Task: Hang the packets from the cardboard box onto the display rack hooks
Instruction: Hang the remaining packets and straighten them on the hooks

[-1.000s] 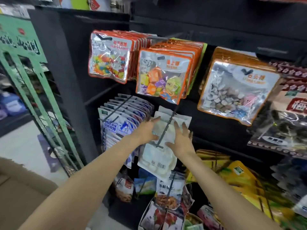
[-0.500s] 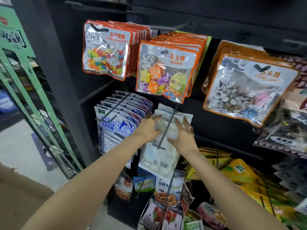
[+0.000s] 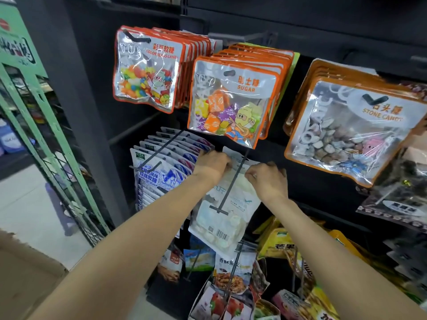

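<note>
A white packet of pale candies (image 3: 225, 213) hangs on a long dark rack hook (image 3: 231, 183) in the middle row. My left hand (image 3: 211, 163) grips the packet's top left corner. My right hand (image 3: 269, 179) pinches its top right corner. The hook's rod runs between both hands and ends in a crossbar (image 3: 218, 209) in front of the packet. More white packets sit behind it on the same hook. A corner of the cardboard box (image 3: 27, 280) shows at the lower left.
Orange-edged candy packets (image 3: 228, 102) hang just above my hands, with stone candy packets (image 3: 351, 132) to the right. Blue-and-white packets (image 3: 161, 174) fill the hook to the left. Snack bags (image 3: 233, 271) hang below. A green wire rack (image 3: 46, 135) stands at left.
Both hands have slid further back along the hook toward the rack wall, pushing the white packet's top with them. The view has moved closer to the rack.
</note>
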Available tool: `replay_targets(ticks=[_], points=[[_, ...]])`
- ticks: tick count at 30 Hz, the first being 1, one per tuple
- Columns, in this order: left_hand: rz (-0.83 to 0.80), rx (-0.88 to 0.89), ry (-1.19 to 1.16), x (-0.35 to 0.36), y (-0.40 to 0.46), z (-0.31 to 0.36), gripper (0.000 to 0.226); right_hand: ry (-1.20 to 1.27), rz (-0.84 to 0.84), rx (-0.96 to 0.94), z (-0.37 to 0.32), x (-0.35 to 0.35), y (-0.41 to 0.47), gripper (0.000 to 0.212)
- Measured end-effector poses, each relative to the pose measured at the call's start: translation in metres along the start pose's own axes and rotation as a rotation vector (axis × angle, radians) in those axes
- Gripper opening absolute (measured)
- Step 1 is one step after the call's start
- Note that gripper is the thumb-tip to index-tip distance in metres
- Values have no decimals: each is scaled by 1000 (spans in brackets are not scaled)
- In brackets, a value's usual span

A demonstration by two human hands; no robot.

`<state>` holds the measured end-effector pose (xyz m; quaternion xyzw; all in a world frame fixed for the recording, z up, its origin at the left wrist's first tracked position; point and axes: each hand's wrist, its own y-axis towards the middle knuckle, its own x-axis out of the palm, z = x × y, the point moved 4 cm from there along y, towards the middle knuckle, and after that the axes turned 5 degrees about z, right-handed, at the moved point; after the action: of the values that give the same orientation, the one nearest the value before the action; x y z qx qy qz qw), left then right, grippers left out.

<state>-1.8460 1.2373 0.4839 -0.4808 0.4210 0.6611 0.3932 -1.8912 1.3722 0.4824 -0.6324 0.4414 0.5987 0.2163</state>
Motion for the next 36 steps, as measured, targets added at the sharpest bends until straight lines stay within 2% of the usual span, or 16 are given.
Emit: replay_targets(ticks=[4, 6, 8, 11, 15, 17, 21, 24, 29, 32, 34, 36], points=[[35, 38, -62, 3, -3, -4, 33, 101, 31, -6, 3, 4, 1, 21], [-49, 94, -127, 9, -3, -5, 46, 138, -21, -20, 3, 9, 0, 40], [-155, 127, -121, 15, -1, -4, 49, 126, -128, -38, 3, 18, -2, 51], [-194, 126, -57, 21, 3, -3, 48, 92, -231, -56, 2, 31, -2, 52], [-203, 104, -72, 22, 1, -4, 47, 108, -242, -71, 0, 27, -1, 51], [-131, 91, -158, 12, -4, -5, 45, 217, -173, -71, -4, 15, -1, 47], [150, 64, -256, -19, -29, -11, 38, 290, 72, -86, -20, -19, -9, 29], [231, 93, -241, -34, -46, -20, 33, 309, 75, -125, -45, -33, -15, 23], [183, 212, -187, -39, -79, -56, 22, 279, -47, -191, -102, -33, -21, 25], [55, 236, -132, -34, -103, -88, 22, 196, -107, -194, -134, -25, -26, 28], [-59, 158, -136, -27, -114, -116, 17, 196, -150, -187, -153, -17, -29, 32], [-86, 5, -164, -20, -120, -146, 18, 194, -211, -173, -166, -5, -33, 38]])
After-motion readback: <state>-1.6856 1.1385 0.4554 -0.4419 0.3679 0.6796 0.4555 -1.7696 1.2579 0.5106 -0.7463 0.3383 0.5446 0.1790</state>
